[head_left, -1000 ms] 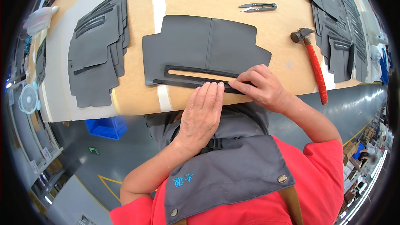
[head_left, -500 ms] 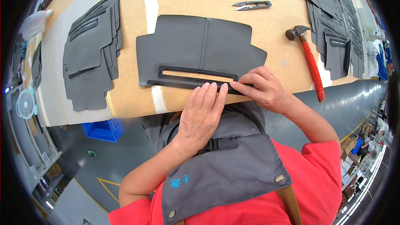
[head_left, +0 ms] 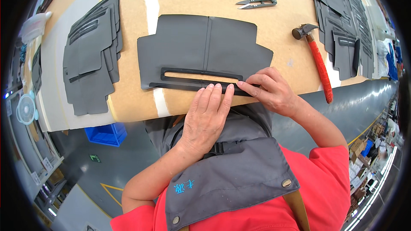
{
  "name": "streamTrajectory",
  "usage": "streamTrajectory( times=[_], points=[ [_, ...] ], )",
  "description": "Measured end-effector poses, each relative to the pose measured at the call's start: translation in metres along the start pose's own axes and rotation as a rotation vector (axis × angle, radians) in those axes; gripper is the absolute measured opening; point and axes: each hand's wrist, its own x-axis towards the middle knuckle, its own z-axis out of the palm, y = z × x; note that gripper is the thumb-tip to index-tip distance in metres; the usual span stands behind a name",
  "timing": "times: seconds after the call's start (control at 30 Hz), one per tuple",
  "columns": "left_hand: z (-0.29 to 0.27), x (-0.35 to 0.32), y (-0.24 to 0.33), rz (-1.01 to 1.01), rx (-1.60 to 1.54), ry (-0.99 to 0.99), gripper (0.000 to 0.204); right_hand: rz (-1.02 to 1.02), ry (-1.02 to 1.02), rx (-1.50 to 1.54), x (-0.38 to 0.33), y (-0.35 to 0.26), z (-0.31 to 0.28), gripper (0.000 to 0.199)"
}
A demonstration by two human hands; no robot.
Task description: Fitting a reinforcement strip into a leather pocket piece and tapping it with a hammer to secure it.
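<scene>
A dark grey leather-like panel [head_left: 180,38] with a seam down its middle lies flat in front of me. Near its close edge is a long slot framed in black, and below that runs a black strip [head_left: 171,86]. My left hand [head_left: 208,117] lies with fingers stretched out, tips pressing on the strip. Beside it, my right hand [head_left: 274,92] pinches the strip at the panel's near right edge, thumb and forefinger together. The strip's right end is partly hidden under those fingers.
Thread snips [head_left: 257,3] lie beyond the panel, and a red-handled hammer [head_left: 319,64] is to its right. Stacks of similar grey pieces lie at left [head_left: 92,55] and right [head_left: 342,30]. A blue crate [head_left: 106,134] stands on the floor below the table's edge [head_left: 128,115].
The view has shifted slightly, so the table and panel appear a little further left. Both hands keep nearly the same place on the strip.
</scene>
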Motion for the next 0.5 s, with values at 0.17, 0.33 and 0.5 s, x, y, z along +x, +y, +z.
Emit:
streamTrajectory(
  times=[0.17,0.33,0.5],
  points=[
    [-0.0017,0.0007,-0.0001,-0.004,-0.005,-0.011,0.059,-0.031,-0.016,-0.011,-0.0018,0.0013,-0.0016,0.05],
    [0.0001,0.0012,0.0022,-0.021,0.01,-0.008,0.059,-0.069,-0.041,-0.034,-0.0025,0.0018,-0.0023,0.053],
    [0.0004,0.0008,0.002,-0.026,-0.017,0.01,0.059,-0.072,-0.028,-0.029,-0.0035,0.0016,-0.0006,0.052]
  ],
)
